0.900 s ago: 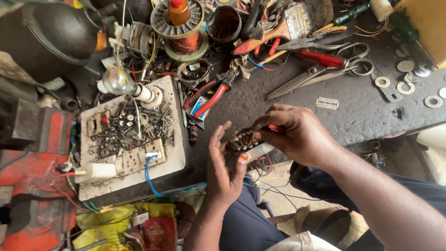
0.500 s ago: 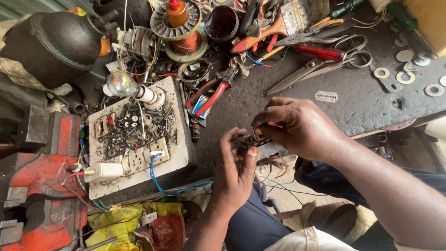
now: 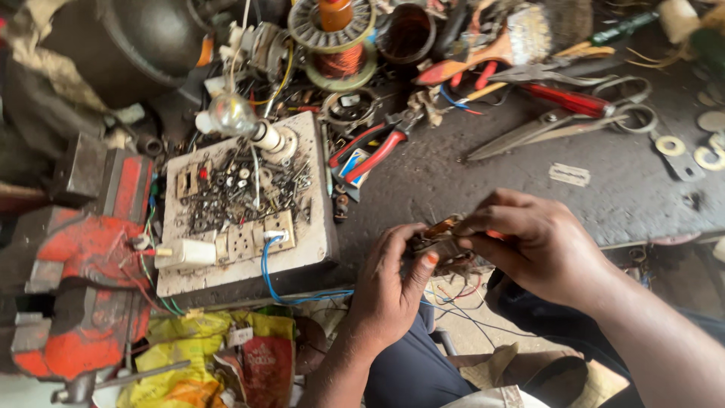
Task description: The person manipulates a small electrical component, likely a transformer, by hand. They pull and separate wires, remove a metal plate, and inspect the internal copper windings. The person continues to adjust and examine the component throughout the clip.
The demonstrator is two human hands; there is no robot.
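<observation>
My left hand (image 3: 389, 291) and my right hand (image 3: 532, 242) meet at the front edge of a dark workbench (image 3: 483, 189). Between them sits a small wound part with copper-coloured wire (image 3: 438, 240); both hands grip it. My left thumb presses on its near side. My right fingers curl over its top and hide most of it. Thin wires (image 3: 461, 298) hang below the part towards my lap.
A white board (image 3: 317, 234) with sockets, a bulb (image 3: 230, 113) and loose screws lies to the left. A red vise (image 3: 83, 257) stands at far left. Pliers (image 3: 374, 147), scissors (image 3: 559, 121), a copper wire spool (image 3: 340, 53) and washers (image 3: 668, 145) lie further back.
The view has shifted slightly. My hands stay together on the wound part, and my left thumb has moved up onto it.
</observation>
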